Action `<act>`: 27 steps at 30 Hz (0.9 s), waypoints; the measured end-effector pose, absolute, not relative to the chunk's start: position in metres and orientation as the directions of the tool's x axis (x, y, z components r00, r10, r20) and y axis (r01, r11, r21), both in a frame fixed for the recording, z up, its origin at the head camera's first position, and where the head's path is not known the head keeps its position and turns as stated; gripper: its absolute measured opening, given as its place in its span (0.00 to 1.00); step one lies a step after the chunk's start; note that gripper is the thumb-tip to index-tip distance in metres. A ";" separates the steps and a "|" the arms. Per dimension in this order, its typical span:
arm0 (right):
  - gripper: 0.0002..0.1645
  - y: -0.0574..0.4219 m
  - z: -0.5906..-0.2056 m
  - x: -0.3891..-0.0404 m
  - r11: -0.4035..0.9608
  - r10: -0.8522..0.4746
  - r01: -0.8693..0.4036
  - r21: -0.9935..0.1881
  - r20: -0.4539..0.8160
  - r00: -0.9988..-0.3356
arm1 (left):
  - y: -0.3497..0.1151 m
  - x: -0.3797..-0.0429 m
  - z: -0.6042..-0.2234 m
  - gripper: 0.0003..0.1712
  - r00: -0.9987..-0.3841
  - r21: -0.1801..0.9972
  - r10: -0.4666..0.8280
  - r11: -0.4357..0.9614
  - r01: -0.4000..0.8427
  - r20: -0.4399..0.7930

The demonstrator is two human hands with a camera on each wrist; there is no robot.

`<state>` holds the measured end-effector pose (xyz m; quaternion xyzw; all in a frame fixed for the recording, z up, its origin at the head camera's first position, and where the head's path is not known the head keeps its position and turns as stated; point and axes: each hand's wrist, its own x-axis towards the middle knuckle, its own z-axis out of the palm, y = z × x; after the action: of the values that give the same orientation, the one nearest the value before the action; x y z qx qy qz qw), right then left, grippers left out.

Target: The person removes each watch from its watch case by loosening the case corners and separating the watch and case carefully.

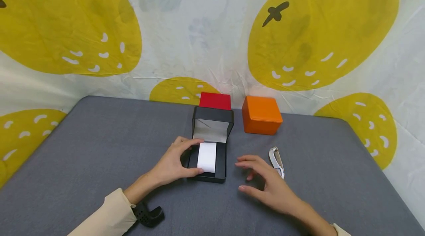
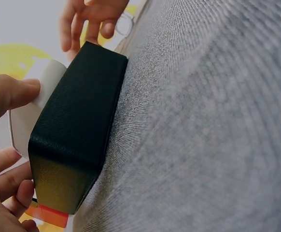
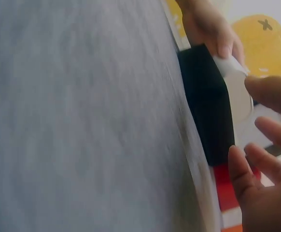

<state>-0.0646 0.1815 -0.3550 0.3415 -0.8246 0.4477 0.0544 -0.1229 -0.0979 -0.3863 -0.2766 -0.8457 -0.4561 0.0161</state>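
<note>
A black watch box (image 1: 220, 171) stands with its lid (image 1: 216, 115) raised, showing a pale lining. In it sits a white watch cushion (image 1: 207, 157). My left hand (image 1: 169, 162) pinches the cushion lengthwise, thumb at the near end and a finger at the far end; the left wrist view shows the thumb on the cushion (image 2: 51, 79). To the right of the box, my right hand (image 1: 270, 188) is held over the table with fingers spread and nothing in them. A wristwatch with a white strap (image 1: 275, 157) lies just beyond that hand.
Behind the black box stands a red box (image 1: 215, 101). An orange box (image 1: 262, 115), closed, is at the back right. The grey cloth-covered table (image 1: 132, 125) ends at a white curtain (image 1: 199, 36) printed with yellow fruit.
</note>
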 end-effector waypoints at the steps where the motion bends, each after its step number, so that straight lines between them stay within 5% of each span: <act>1: 0.31 0.179 -0.356 -0.064 0.356 -0.511 -0.607 -0.710 0.396 -0.763 | -0.098 -0.123 -0.386 0.40 -0.847 0.763 0.453 0.432 0.481 0.278; 16: 0.23 0.146 -0.369 -0.067 0.292 -0.392 -0.450 -0.844 0.323 -0.861 | -0.095 -0.124 -0.390 0.41 -0.849 0.748 0.444 0.449 0.489 0.289; 27: 0.23 0.146 -0.376 -0.070 0.286 -0.391 -0.476 -0.832 0.353 -0.850 | -0.094 -0.125 -0.394 0.41 -0.839 0.724 0.436 0.456 0.518 0.326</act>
<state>-0.0696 0.1464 -0.3761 0.2706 -0.8008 0.5328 0.0401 -0.1246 -0.0937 -0.3938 -0.2800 -0.8519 -0.4401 0.0467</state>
